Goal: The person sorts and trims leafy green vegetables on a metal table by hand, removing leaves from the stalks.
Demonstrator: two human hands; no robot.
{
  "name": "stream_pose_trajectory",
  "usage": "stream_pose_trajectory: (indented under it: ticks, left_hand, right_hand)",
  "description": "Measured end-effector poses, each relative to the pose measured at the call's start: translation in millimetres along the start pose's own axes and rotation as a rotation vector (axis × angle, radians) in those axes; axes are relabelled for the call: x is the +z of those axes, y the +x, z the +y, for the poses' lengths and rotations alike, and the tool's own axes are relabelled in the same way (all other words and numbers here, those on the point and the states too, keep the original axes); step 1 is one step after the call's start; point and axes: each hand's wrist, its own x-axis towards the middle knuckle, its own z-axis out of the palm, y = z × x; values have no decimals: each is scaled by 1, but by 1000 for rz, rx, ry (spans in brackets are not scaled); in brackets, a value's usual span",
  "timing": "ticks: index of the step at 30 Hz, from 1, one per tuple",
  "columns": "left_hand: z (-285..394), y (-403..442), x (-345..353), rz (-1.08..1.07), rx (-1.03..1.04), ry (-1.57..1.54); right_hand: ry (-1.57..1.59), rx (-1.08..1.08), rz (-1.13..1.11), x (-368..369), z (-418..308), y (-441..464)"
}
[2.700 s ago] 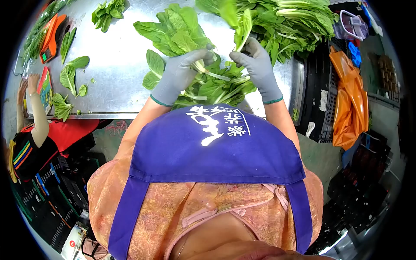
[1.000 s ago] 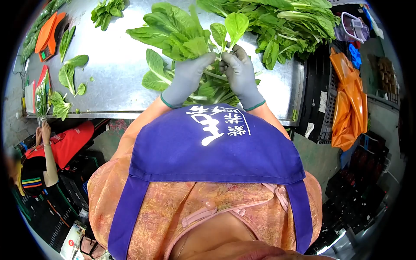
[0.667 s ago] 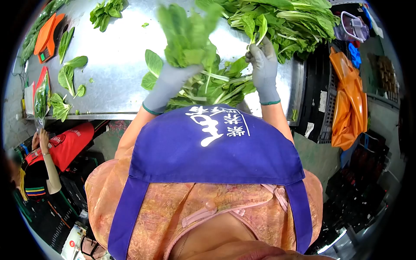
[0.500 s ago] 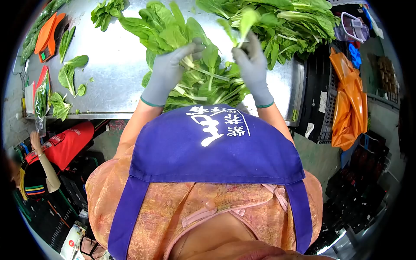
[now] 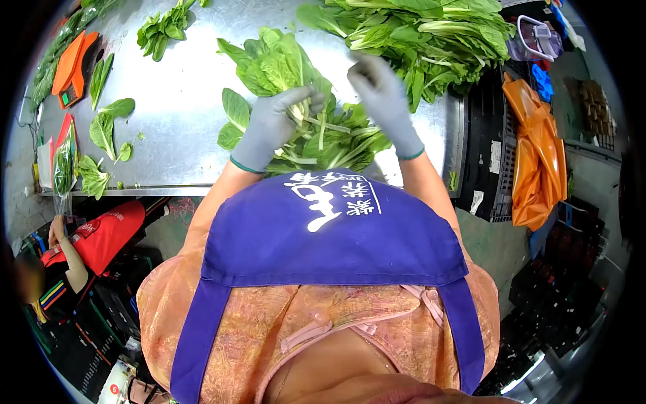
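A: Head view. Left hand (image 5: 272, 128), what's it on?

B: Gray glove, grip clamped around the stems of the held bunch of greens (image 5: 272, 64). Leaves fan up and away from the person, over the metal table (image 5: 182, 114).

A: Right hand (image 5: 380, 87)?

B: Gray glove too, raised, fingers blurred. Can't tell if that grip is together or apart, or on anything. It's near the big heap of greens (image 5: 431, 47), far right of the table.

A: Under the hands?

B: Smaller pile of greens (image 5: 336, 143), pale stems crossing, up against the blue-purple apron (image 5: 336, 246) from where I stand. A couple of broad leaves (image 5: 235, 108) just beside the left hand.

A: Rest of the table?

B: Small bunch (image 5: 165, 30) toward the far side, loose leaves (image 5: 102, 131) down the left, orange scale (image 5: 73, 64) near the left edge.

A: Off to the sides?

B: Left, a co-worker's hand (image 5: 57, 229) at the lower end of a clear bag of greens (image 5: 64, 161). Right, crumpled orange sheet (image 5: 536, 158) beside black crates (image 5: 481, 131).
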Motion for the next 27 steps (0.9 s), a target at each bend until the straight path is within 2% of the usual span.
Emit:
stream_pose_trajectory:
  ticks: [2,4,6,7,9,10,11,14,16,18,20,21,22,24,26,27]
  left_hand:
    - [4,0,-5,21,0,22]
    - [4,0,-7,-25,20,47]
    - [-1,4,-11,-63,-22,-20]
    - [-4,1,-8,-76,-14,18]
    - [-7,0,-5,-116,69,273]
    - [-10,-1,-4,-155,108,228]
    - [-13,-2,-3,-196,145,181]
    - [-9,-1,-4,-169,37,110]
    - [-11,1,-13,-233,168,341]
    - [-10,4,-20,-234,122,273]
    - [-4,5,-19,-178,-99,-96]
    - [-3,3,-14,-148,-11,90]
    - [-3,-1,-8,-118,74,279]
    - [-5,-1,-5,-117,115,336]
    - [-6,4,-6,-171,35,70]
    - [-4,2,-1,-143,37,79]
  right_hand:
    - [-58,63,200,-31,7,22]
    - [-95,-61,433,-54,27,40]
    - [-364,-52,457,-77,28,50]
    - [-416,14,419,-82,21,52]
    - [-648,8,373,-87,20,59]
    - [-763,3,347,-90,22,64]
    - [-799,-20,365,-91,26,67]
    - [-834,20,354,-95,24,73]
    - [-768,-7,389,-91,20,68]
    - [-682,-59,420,-83,13,55]
    - [-577,-128,449,-73,4,37]
    - [-514,-221,469,-66,7,30]
    - [-449,-221,439,-58,3,21]
    - [-320,-217,387,-43,-4,4]
    - [-304,-348,365,-36,-9,-6]
    - [-262,-378,364,-33,-10,-10]
